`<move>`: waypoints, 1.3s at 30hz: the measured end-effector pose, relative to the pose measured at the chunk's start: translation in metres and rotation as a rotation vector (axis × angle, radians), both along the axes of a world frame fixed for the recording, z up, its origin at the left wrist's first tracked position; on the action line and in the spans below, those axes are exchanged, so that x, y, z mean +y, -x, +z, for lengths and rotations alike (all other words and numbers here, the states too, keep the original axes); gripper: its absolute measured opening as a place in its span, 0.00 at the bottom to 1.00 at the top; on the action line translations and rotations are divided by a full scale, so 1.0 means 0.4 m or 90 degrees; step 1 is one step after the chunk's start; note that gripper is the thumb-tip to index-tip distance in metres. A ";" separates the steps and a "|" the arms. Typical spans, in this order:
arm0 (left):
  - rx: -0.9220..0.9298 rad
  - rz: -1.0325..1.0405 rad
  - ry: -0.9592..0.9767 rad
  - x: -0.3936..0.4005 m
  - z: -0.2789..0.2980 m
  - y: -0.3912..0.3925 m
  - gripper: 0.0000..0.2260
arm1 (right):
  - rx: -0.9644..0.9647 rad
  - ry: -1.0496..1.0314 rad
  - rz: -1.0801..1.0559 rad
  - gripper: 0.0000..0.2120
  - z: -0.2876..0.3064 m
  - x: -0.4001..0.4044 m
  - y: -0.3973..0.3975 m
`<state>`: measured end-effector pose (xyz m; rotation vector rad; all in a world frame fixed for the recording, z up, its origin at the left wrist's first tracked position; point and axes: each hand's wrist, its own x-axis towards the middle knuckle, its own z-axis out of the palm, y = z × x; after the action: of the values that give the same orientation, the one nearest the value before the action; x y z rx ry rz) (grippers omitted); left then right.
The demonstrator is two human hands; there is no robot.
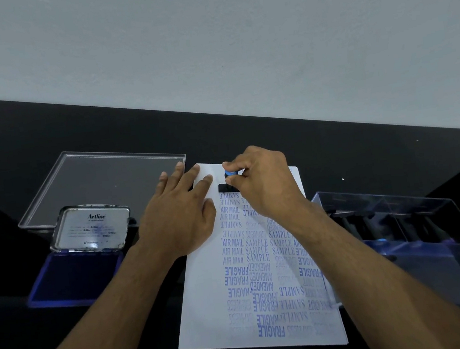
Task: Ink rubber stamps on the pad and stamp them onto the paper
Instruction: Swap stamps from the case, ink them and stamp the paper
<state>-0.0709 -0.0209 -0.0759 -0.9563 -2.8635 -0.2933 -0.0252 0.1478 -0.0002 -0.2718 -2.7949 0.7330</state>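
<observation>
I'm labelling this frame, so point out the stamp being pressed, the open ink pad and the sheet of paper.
Blue-knobbed black rubber stamp (231, 173): head view, on its blue knob.
Open blue ink pad (74, 276): head view, on the inked surface.
White stamped paper sheet (207, 307): head view, on its bare left margin.

An office-style desk setting: a dark surface (335, 144) against a plain pale wall (207, 46), an open ink pad (76, 276) left of the fingers (194, 175), stamped paper (210, 307) beneath them.

L hand (180, 218) flat, R hand (264, 181) pinching
</observation>
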 end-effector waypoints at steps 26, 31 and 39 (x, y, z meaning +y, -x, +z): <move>-0.008 -0.007 -0.003 -0.003 0.007 -0.004 0.31 | 0.179 0.535 -0.324 0.06 0.027 0.107 -0.025; -0.013 -0.006 -0.003 -0.002 0.006 -0.003 0.31 | 0.161 0.520 -0.312 0.07 0.017 0.104 -0.021; -0.016 -0.003 0.004 -0.002 0.010 -0.003 0.32 | 0.150 0.492 -0.302 0.07 0.007 0.103 -0.018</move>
<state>-0.0696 -0.0218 -0.0720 -0.9666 -2.8875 -0.2982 -0.0178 0.1891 0.0026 -0.8708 -1.9856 1.5434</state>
